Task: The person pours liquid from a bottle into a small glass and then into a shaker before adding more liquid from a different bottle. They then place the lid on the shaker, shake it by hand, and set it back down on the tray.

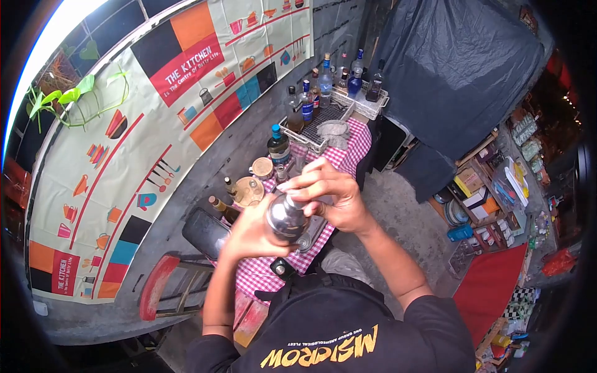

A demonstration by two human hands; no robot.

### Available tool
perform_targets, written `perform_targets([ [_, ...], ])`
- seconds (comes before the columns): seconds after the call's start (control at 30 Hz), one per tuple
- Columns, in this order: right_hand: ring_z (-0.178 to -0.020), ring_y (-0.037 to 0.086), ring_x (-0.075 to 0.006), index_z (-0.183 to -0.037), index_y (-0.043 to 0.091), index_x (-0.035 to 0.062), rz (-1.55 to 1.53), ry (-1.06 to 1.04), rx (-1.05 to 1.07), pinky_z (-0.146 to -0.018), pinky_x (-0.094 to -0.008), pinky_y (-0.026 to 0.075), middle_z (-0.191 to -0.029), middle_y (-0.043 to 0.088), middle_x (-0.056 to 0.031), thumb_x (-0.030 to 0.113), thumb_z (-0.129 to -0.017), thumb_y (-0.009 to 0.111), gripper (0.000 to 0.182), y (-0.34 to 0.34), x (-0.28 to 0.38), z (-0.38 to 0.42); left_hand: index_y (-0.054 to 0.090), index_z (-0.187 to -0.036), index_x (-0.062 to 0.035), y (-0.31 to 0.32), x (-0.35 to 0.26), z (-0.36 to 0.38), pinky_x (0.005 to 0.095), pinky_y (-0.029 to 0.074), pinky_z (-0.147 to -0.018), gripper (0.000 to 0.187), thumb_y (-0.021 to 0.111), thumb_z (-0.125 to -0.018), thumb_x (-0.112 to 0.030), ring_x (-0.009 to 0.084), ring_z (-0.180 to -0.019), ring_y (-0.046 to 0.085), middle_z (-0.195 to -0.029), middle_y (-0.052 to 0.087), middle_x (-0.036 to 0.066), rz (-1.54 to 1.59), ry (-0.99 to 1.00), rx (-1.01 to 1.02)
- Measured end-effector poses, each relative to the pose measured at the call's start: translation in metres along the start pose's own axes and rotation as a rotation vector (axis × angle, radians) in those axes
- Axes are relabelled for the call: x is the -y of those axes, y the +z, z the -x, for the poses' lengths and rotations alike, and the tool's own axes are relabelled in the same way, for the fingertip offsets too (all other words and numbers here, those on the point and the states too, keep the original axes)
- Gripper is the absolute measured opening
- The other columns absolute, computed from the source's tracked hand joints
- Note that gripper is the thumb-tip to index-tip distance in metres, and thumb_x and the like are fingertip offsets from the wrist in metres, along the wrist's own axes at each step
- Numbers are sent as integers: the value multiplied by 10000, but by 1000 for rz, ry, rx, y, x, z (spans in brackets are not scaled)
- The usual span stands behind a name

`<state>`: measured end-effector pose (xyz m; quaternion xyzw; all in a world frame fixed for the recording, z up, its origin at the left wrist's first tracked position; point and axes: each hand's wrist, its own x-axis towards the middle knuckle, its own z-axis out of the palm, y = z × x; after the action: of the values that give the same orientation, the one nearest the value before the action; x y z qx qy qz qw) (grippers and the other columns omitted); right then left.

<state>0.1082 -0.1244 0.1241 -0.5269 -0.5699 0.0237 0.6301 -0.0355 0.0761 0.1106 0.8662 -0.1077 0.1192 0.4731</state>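
Both my hands hold a shiny metal cocktail shaker (285, 216) above a table with a red-and-white checked cloth (348, 149). My left hand (249, 233) wraps around the shaker's body from the left side. My right hand (329, 189) sits over its top, fingers curled on the cap. The shaker is tilted and partly hidden by my fingers.
Several bottles (278, 144) and cups (261, 168) stand along the table's wall side. A white wire rack (323, 118) with more bottles stands at the far end, a grey cloth (333, 132) on it. A red stool (158, 286) stands at left, cluttered shelves (485, 193) at right.
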Motion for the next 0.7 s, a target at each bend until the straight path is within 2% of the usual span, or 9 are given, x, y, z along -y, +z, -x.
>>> perform_targets([
  [0.03,-1116,656,-236,-1161,884,143,74,-26,40,-1064,-410,475,-1210,846,-38,243,-884,890,294,0,8,-11,638,-1284,-10,27,11,-3,381,624,-859,813,1026,-628,-294,195,-908,766,-1023,774,108,125,78,-86],
  [0.07,-1111,657,-236,-1165,885,143,146,-48,79,-1065,-411,474,-1203,846,-37,232,-892,886,287,2,14,-19,638,-1309,-20,57,15,6,357,621,-867,820,1030,-641,-289,154,-920,743,-1021,765,81,395,-147,-108],
  [0.13,-1075,653,-229,-1168,887,141,152,-69,108,-1043,-410,488,-1189,845,-25,199,-897,876,278,4,14,-24,651,-1271,-43,96,7,4,397,587,-968,822,1054,-588,-257,201,-1096,705,-1229,705,69,639,-223,-340],
  [0.23,-1062,655,-222,-1138,888,120,152,-38,101,-1014,-404,507,-1196,852,-17,223,-871,893,286,-18,15,-19,661,-1229,-40,61,20,-4,390,604,-916,785,1048,-593,-288,212,-1045,740,-1152,739,76,289,-196,-57],
  [0.27,-1054,653,-219,-1106,888,106,169,-14,90,-1001,-399,517,-1197,857,-33,206,-834,914,290,-32,12,-12,618,-1295,-4,41,24,-12,446,639,-773,846,1015,-624,-332,306,-829,800,-965,784,161,13,64,-90],
  [0.33,-1027,646,-220,-1095,887,102,88,7,85,-981,-395,533,-1191,859,-54,167,-799,929,305,-47,-5,2,614,-1317,7,-3,4,-15,480,640,-808,877,997,-607,-336,402,-905,805,-980,775,236,-250,-71,128],
  [0.57,-1054,673,-249,-1088,882,110,-2,-29,97,-990,-411,531,-1222,844,-54,247,-874,900,255,-40,-33,-18,673,-1257,-50,67,61,-34,359,611,-881,751,1038,-615,-188,164,-998,731,-1096,755,54,159,-112,-15],
  [0.6,-1065,676,-254,-1086,884,118,8,-19,125,-995,-416,525,-1213,843,-48,271,-891,890,248,-40,-33,-22,761,-1106,-48,71,41,-41,411,607,-936,598,1002,-636,-329,271,-1012,770,-1059,785,110,326,-225,-82],
  [0.7,-1073,679,-263,-1124,871,123,-12,7,189,-995,-426,521,-1200,821,-60,239,-926,867,230,-51,-45,-27,763,-1146,-53,82,48,-52,417,610,-930,610,992,-643,-313,269,-1011,777,-1100,797,113,262,-228,-155],
])
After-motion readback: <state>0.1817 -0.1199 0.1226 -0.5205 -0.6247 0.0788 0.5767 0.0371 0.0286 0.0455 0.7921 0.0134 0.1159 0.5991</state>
